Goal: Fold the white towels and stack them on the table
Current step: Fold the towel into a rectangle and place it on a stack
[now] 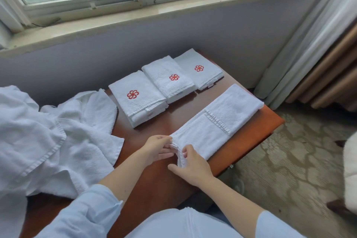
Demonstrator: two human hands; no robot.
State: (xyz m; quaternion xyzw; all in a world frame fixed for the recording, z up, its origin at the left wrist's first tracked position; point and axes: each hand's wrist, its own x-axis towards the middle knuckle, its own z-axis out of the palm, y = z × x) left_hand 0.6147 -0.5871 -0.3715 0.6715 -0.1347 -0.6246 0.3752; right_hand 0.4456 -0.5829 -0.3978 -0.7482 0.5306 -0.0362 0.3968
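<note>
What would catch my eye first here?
Three folded towels with red flower emblems lie in a row at the far side of the table. Nearer, the left hand and right hand pinch the end of a long towel; a rumpled heap lies at left.

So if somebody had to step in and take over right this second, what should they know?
Hands: left hand and right hand both pinch the near end of the long towel, which lies folded into a strip along the right side of the table.
Done: three folded towels with red emblems lie side by side at the back.
Left: finish folding the strip, fold the loose pile on the left, then stack everything.
</note>
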